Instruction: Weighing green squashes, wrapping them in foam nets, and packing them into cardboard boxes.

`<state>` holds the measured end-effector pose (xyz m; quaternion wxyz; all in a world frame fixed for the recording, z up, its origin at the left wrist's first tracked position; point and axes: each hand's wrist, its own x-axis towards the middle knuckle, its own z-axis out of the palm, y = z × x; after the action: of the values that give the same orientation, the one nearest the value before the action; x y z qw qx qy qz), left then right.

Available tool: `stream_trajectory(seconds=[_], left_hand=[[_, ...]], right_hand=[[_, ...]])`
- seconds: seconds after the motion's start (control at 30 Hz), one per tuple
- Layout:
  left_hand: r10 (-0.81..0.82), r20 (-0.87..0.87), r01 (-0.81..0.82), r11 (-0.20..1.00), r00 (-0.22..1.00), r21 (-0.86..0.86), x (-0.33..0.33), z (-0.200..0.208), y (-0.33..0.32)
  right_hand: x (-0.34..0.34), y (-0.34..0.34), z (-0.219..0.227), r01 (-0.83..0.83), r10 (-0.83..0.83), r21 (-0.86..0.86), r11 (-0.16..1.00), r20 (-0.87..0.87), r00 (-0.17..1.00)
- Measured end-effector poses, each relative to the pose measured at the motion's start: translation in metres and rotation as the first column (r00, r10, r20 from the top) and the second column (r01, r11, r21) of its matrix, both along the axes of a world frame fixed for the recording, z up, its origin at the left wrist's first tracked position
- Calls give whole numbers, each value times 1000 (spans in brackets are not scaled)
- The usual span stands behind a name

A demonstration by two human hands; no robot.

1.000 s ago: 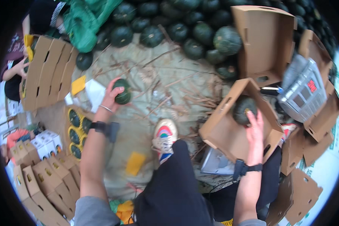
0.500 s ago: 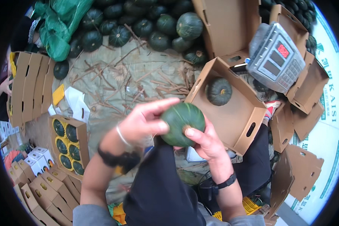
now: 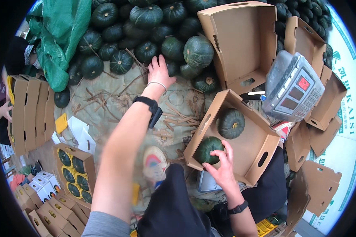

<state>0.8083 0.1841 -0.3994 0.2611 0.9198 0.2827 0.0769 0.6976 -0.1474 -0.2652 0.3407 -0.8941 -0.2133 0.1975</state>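
Note:
My left hand (image 3: 160, 74) reaches to the near edge of a pile of dark green kabocha squashes (image 3: 146, 16). Its fingers are spread, nearest a squash (image 3: 146, 50) at the pile's front; whether they touch it I cannot tell. With its thumb and fingers, my right hand (image 3: 222, 165) grips a striped green kabocha squash (image 3: 206, 149) in the near left corner of an open cardboard box (image 3: 252, 156). Behind it in that box lies another kabocha squash (image 3: 230, 123), stem up.
A plastic-covered digital scale display (image 3: 294, 89) stands right of the box. Empty cardboard boxes (image 3: 241, 43) are behind and to the right. At left sit a box of netted squashes (image 3: 91, 173), stacked cartons (image 3: 31, 114) and a green sack (image 3: 63, 39). Dry stems litter the cloth (image 3: 103, 118).
The squash that both hands held has gone down into the box, with my right hand on it. My left hand has let go and moved forward to the pile.

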Motion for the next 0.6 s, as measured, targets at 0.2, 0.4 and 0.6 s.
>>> stream_trajectory(seconds=[0.2,0.4,0.6], left_hand=[[102,-103,-103,995,989,-7,5,9,13],[-483,326,582,707,813,-403,-93,124,-73],[-463,212,504,719,861,-479,-91,116,-70]], right_hand=[[24,17,30,68,-70,-86,994,-11,998],[33,53,54,686,-181,443,577,-750,636],[38,-15,47,787,-422,323,525,-704,571]])
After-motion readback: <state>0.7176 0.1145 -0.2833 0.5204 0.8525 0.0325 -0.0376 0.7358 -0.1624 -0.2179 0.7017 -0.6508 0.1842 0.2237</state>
